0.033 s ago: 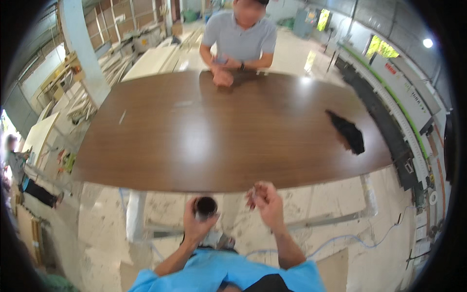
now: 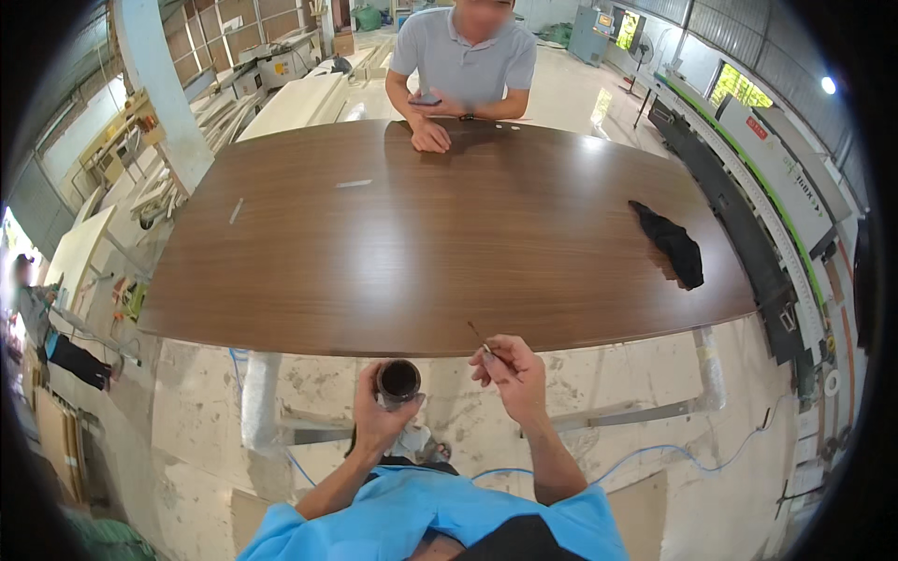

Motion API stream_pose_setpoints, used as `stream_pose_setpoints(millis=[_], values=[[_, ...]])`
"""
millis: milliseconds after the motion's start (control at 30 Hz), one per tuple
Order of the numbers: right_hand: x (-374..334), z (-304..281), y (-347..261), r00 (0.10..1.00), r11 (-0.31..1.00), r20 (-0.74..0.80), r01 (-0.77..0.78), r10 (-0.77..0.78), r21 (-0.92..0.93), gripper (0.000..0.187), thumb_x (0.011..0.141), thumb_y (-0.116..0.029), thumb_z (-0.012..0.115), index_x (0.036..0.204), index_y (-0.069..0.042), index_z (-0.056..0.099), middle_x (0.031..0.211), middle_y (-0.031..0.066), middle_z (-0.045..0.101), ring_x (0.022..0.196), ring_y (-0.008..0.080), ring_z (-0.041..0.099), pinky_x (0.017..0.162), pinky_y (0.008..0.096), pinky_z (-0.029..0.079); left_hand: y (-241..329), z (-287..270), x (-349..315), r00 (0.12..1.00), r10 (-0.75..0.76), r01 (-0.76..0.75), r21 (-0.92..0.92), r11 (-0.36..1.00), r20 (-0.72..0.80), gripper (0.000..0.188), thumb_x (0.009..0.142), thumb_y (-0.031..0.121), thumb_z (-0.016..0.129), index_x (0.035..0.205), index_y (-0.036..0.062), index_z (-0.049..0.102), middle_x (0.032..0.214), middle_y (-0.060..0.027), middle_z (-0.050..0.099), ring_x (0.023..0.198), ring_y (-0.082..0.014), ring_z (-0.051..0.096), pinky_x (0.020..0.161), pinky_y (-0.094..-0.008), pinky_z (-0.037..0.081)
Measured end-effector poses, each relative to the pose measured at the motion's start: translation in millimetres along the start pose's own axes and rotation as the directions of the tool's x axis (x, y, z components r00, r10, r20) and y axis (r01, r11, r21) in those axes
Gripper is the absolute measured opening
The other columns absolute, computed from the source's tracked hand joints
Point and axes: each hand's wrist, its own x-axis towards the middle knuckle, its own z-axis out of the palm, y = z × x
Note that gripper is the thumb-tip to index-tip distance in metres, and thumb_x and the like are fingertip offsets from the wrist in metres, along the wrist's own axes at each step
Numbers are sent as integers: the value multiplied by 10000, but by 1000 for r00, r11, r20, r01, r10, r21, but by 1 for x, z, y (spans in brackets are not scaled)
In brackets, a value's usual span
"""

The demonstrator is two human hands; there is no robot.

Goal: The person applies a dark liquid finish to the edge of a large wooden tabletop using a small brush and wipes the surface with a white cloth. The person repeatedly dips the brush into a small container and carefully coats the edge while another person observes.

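My left hand is wrapped round a small jar with dark brown contents, held upright just off the near edge of the table. In my right hand a thin small brush is pinched between thumb and fingers. Its dark tip points up and away, over the near edge of a large brown wood-grain tabletop. From this view I cannot tell whether the tip touches the surface.
A black cloth lies at the tabletop's right. Two pale strips rest at its left. Across the table a person holds a phone, one hand on the top. A blue hose crosses the floor; a long machine stands right.
My right hand has turned so the brush now shows clearly, pointing at the table edge. The left hand still holds the jar. Across the table, the person's hand rests lower and flatter.
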Motion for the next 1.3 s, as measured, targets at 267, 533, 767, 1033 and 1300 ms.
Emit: stream_pose_setpoints(millis=[267,533,767,1033,1300], values=[[5,-9,-45,948,774,146,315,-282,-550,106,837,-32,699,939,-8,686,773,93,667,642,163,624,607,287,499,0,39,25,976,217,-217,-21,976,-9,700,693,122,861,1285,49,493,1154,-117,621,1051,-212,623,910,-337,498],[22,1,-79,821,419,428,564,-379,-712,141,733,37,718,852,-24,672,720,70,547,645,227,541,563,338,433,9,53,38,984,174,-176,54,983,45,789,669,52,857,1347,31,454,1176,-128,625,1063,-201,632,925,-316,500],[28,17,-58,778,248,570,625,-263,-740,209,649,-21,671,856,-31,645,771,59,511,723,232,518,647,361,422,4,50,39,970,242,-245,138,960,38,786,590,0,850,1301,68,521,1125,-123,631,1000,-256,655,855,-321,535],[16,10,-56,876,346,440,483,-198,-805,125,743,-29,702,857,-44,653,722,71,515,667,256,508,596,373,405,-4,41,40,994,104,-108,156,982,32,765,609,27,855,1296,61,519,1134,-124,638,1010,-259,655,889,-333,523],[-19,7,-14,973,556,197,232,-124,-798,75,804,-38,699,871,-41,666,677,82,594,601,279,548,562,373,421,-20,45,34,994,-34,21,121,992,106,806,653,49,869,1338,38,445,1202,-129,601,1084,-215,615,943,-333,496]])
